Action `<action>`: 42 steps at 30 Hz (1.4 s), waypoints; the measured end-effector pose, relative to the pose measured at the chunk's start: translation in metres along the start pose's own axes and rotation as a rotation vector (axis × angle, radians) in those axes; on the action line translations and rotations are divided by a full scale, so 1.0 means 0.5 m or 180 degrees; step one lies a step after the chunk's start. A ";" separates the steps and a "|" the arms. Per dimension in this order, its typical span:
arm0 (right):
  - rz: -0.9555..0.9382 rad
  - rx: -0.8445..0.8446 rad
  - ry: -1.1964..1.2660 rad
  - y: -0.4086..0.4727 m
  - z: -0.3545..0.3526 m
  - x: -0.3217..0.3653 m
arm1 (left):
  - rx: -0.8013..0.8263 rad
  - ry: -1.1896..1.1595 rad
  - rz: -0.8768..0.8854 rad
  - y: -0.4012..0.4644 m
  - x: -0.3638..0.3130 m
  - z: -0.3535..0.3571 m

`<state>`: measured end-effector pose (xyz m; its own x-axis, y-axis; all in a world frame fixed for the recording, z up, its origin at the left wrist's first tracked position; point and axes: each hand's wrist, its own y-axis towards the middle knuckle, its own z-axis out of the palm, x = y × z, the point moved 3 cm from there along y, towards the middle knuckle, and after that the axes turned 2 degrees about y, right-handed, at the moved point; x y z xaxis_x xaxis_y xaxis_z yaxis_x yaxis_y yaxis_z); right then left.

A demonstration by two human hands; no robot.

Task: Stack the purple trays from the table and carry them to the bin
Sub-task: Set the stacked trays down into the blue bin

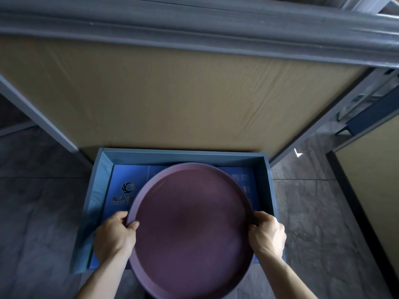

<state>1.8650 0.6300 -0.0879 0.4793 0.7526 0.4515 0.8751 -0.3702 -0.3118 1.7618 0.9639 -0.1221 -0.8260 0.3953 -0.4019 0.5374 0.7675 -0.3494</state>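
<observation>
Both hands, left (115,234) and right (266,234), are closed on the tray (192,225) over the bin (271,190). It looks wide, so it might catch the bin's wall and tip.

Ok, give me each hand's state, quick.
Left hand: closed on the round purple tray, left rim.
Right hand: closed on its right rim.

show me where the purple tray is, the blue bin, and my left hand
purple tray (192,225): head view, middle of its flat inner surface.
blue bin (183,156): head view, far wall's top edge.
left hand (114,234): head view, back of the hand gripping the tray's rim.
</observation>
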 end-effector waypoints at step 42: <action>-0.0341 -0.0114 -0.0438 0.009 0.018 0.014 | -0.0170 -0.0108 -0.0086 0.004 0.000 -0.007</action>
<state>1.8716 0.6384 -0.0935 0.3716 0.8553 0.3611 0.9236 -0.3013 -0.2369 1.7625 0.9672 -0.1196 -0.8333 0.3574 -0.4217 0.5043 0.8040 -0.3151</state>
